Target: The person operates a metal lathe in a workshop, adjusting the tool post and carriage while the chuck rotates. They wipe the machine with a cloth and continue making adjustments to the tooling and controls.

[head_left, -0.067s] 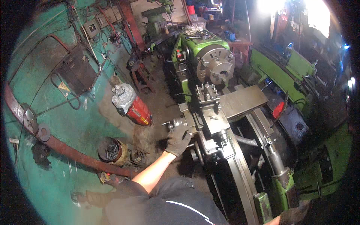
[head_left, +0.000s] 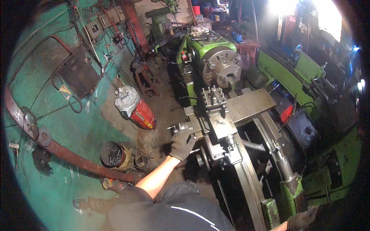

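Note:
My left hand (head_left: 182,145), in a dark work glove, is closed at the near side of a lathe's carriage. Its fingers curl round a crank handle (head_left: 194,137), of which only a small shiny end shows. Just beyond the hand are a metal dial and lever (head_left: 181,126). The tool post (head_left: 214,97) stands upright on the cross slide, facing the large round chuck (head_left: 222,66) on the green headstock. My right hand (head_left: 301,220), also gloved, is low at the right edge beside the green end of the bed; shadow hides its fingers.
Left on the floor stand a red container (head_left: 143,114) topped by a pale bag and a bucket of dark metal pieces (head_left: 122,154). A reddish curved beam (head_left: 77,161) runs along the green wall. Another green machine (head_left: 283,73) stands to the right.

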### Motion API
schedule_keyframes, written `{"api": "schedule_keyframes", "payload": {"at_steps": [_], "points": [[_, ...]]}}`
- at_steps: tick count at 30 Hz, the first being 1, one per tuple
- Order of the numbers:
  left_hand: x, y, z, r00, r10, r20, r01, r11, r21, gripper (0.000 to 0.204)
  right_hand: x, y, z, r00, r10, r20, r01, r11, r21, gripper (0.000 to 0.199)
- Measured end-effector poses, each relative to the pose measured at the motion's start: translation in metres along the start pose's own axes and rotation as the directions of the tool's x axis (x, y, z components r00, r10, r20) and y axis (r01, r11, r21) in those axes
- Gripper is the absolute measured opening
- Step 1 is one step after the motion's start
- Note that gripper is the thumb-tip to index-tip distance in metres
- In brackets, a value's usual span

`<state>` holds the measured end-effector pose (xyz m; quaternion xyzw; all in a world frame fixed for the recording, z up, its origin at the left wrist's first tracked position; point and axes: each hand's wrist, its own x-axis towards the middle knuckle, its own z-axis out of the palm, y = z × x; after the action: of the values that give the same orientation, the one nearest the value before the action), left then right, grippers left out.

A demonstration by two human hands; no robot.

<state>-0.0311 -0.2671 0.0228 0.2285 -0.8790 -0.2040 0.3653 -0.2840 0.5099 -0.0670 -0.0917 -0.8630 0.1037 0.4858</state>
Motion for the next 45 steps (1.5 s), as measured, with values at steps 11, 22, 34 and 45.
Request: {"api": "schedule_keyframes", "payload": {"at_steps": [11, 22, 34, 45], "points": [[0.071, -0.185, -0.008, 0.962, -0.240, 0.128, 0.260, 0.951, -0.169, 0.025, -0.097, -0.257, -0.076, 0.833, -0.528, 0.165, 0.551, 0.815, -0.179, 0.026], [0.155, -0.314, -0.034, 0.958, -0.222, 0.183, 0.256, 0.948, -0.191, 0.025, -0.122, -0.501, -0.122, 0.726, -0.125, 0.676, -0.186, 0.911, 0.368, 0.028], [0.190, -0.375, -0.129, 0.971, -0.237, -0.036, 0.235, 0.971, -0.050, 0.032, -0.154, -0.608, -0.054, 0.816, -0.220, 0.535, -0.330, 0.584, 0.742, 0.055], [0.282, -0.604, -0.041, 0.809, -0.553, 0.199, 0.552, 0.599, -0.580, 0.051, -0.180, -0.726, -0.076, 0.811, 0.257, 0.526, -0.559, 0.604, 0.568, 0.042]]}}
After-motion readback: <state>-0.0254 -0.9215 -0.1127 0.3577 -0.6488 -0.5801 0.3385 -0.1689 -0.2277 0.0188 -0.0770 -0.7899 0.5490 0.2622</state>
